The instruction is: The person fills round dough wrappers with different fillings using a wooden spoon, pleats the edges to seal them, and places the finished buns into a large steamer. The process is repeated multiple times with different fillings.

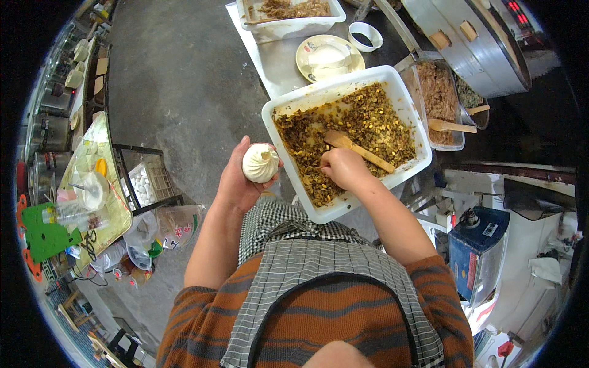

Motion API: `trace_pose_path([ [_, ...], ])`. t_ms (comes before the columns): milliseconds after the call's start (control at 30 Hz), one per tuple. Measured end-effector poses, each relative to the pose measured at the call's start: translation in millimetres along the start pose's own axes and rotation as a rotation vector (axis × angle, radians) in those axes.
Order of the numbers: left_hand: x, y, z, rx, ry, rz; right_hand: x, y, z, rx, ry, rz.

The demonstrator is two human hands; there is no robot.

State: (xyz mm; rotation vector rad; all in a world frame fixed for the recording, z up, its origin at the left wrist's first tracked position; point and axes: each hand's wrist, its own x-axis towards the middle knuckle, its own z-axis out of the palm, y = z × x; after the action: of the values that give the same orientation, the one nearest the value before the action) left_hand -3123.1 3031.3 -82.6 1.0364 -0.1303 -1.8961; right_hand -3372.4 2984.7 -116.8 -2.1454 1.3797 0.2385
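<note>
My left hand (239, 177), palm up with curled fingers, holds a pleated dough bun (260, 163) gathered to a twisted top. To its right, a white plastic tub (334, 216) contains chopped, brownish-green vegetable filling (382, 108) with yellow bits. My right hand (345, 169) is over the near part of the filling, its fingers bent inward at the filling's surface; whether they pinch any of it cannot be seen. Just beyond that hand, a wooden spatula (361, 152) lies on the filling, partly hidden by the hand.
Beyond the tub are a patterned plate (303, 55) with white pieces, a small white bowl (377, 36) of dark contents and another tub (294, 30). At right stand a clear container of minced filling (435, 92) and large metal steamers (474, 50). A cluttered table (108, 184) is at left.
</note>
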Motion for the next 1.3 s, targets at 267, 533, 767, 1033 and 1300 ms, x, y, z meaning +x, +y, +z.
trace_pose_path([
  [267, 2, -5, 13, 0.061, -0.013, 0.013, -5, 2, -11, 0.054, -0.059, 0.054],
  [533, 3, -1, 12, 0.094, -0.04, 0.016, -1, 5, -10, 0.065, -0.044, 0.061],
  [767, 6, -3, 24, 0.06, -0.021, -0.028, -8, 0, -37, 0.943, 0.086, 0.058],
  [1033, 17, -27, 58, 0.089, -0.109, -0.072, -43, -41, -75, 1.249, 0.228, -0.193],
  [1300, 27, -44, 77, 0.203, -0.196, -0.142, -57, -25, -76, 1.156, 0.321, -0.052],
])
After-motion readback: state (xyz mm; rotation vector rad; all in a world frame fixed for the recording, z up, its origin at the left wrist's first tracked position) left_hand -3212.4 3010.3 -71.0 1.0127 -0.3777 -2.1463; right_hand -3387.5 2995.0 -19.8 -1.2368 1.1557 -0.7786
